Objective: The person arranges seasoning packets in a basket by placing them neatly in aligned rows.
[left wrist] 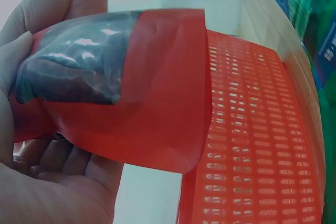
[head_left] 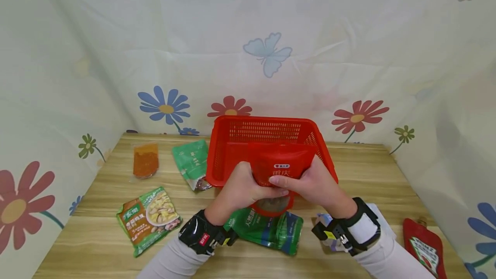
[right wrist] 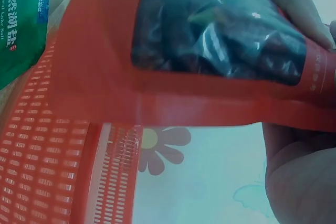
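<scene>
A red pouch (head_left: 284,156) with a clear window showing dark contents is held up at the front side of a red plastic basket (head_left: 267,129). My left hand (head_left: 243,188) grips the pouch from the left, and my right hand (head_left: 315,184) grips it from the right, thumbs on the near face. The window (left wrist: 79,66) faces the left wrist camera, and some fingers are hidden behind the pouch. In the right wrist view the pouch (right wrist: 100,61) spans much of the frame above the basket wall (right wrist: 42,166). Beneath my hands lies a green bag of lake salt (head_left: 267,231).
On the wooden table (head_left: 97,244), left of the basket, lie a green pouch (head_left: 191,160), an orange-brown packet (head_left: 146,161) and a green-and-brown food packet (head_left: 149,218). A ketchup pouch (head_left: 424,246) lies at the right. My right wrist partly covers a pale package (head_left: 329,244). Patterned cloth (head_left: 232,33) hangs behind.
</scene>
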The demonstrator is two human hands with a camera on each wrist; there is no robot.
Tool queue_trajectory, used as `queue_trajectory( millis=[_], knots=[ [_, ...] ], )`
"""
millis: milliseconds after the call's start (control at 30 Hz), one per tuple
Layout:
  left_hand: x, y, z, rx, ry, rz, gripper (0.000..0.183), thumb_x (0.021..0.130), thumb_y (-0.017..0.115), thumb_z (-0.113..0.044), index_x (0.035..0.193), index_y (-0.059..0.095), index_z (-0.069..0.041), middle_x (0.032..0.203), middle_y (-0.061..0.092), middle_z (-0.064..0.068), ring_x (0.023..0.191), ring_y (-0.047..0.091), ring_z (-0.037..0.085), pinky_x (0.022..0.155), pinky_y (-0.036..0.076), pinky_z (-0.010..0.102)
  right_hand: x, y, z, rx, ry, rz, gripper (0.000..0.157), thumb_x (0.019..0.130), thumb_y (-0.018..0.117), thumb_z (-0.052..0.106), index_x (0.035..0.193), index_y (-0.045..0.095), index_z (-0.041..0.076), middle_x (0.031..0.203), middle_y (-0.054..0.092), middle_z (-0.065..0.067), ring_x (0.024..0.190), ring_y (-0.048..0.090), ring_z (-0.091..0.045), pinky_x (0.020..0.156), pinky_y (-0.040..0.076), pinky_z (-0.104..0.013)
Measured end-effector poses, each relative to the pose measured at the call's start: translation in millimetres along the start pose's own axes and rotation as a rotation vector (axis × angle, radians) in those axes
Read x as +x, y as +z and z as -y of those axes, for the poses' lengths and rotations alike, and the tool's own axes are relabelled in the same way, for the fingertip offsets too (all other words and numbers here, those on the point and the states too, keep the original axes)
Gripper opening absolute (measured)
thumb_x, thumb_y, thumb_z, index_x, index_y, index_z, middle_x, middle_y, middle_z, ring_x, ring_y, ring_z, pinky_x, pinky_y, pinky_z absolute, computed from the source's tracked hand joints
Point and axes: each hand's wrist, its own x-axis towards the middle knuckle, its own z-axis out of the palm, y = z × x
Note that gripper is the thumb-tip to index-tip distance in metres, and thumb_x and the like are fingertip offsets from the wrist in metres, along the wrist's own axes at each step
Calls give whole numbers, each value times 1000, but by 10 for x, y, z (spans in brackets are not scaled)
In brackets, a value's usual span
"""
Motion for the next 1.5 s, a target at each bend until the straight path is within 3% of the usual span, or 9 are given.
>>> queue_trajectory(
  millis=[367, 600, 733, 867, 967, 1100, 1200, 1300, 1500],
  knots=[
    [-2, -47, 54, 63, 6, -40, 57, 80, 89, -22, 130, 60, -23, 123, 73, -9, 109, 68, 10, 88, 60, 31, 62, 29, 37, -43, -34, -49, 65, 84, 85, 12, 137, 47, 19, 133, 63, 0, 116, 65, -23, 89, 62, -39],
    [-29, -123, 92, 105, -81, -25, 48, 82, 86, -36, 125, 68, -22, 116, 76, -9, 100, 72, 9, 84, 61, 29, 137, -11, 50, -65, 141, -87, 68, 83, 87, 27, 137, 45, 20, 132, 63, 2, 117, 64, -26, 86, 62, -39],
    [-51, -218, 122, 165, -128, -4, 49, 81, 86, -43, 123, 71, -24, 114, 76, -10, 100, 71, 11, 88, 61, 32, 214, -126, 18, -14, 207, -131, 70, 85, 84, 31, 140, 42, 20, 133, 61, 0, 121, 61, -27, 89, 61, -39],
    [-89, -333, 166, 345, -181, 20, 58, 79, 87, -46, 127, 71, -19, 119, 75, -5, 106, 71, 16, 93, 60, 38, 337, -301, -76, 128, 204, -171, 59, 92, 77, 27, 141, 44, 20, 136, 60, -5, 122, 61, -28, 94, 59, -39],
    [-126, -400, 213, 562, -214, 60, 62, 78, 87, -48, 128, 71, -14, 120, 76, 0, 106, 71, 19, 92, 60, 38, 435, -451, -173, 243, 243, -234, 55, 94, 74, 27, 139, 44, 21, 136, 59, -4, 123, 62, -26, 94, 59, -37],
    [-178, -458, 266, 820, -203, 114, 55, 80, 87, -42, 123, 73, -11, 112, 77, 3, 94, 69, 18, 86, 61, 36, 561, -640, -318, 346, 364, -347, 63, 91, 77, 36, 141, 41, 25, 140, 56, 1, 128, 57, -22, 95, 59, -35],
    [-205, -479, 294, 920, -179, 128, 48, 81, 88, -35, 120, 75, -11, 104, 77, 4, 87, 68, 18, 82, 62, 38, 639, -762, -455, 376, 449, -425, 73, 86, 80, 43, 144, 38, 28, 144, 52, 3, 132, 53, -22, 99, 57, -36],
    [-214, -486, 334, 968, -150, 136, 42, 83, 86, -31, 118, 75, -12, 100, 77, 3, 83, 68, 17, 81, 62, 39, 685, -851, -591, 322, 503, -489, 77, 86, 80, 46, 146, 37, 27, 146, 51, 3, 132, 52, -22, 105, 53, -40],
    [-217, -485, 404, 1031, -103, 138, 34, 85, 84, -28, 115, 76, -14, 96, 77, 1, 80, 68, 15, 80, 63, 38, 697, -882, -811, 71, 572, -549, 75, 90, 75, 49, 150, 40, 22, 145, 56, -1, 124, 58, -25, 107, 52, -47]
  ],
)
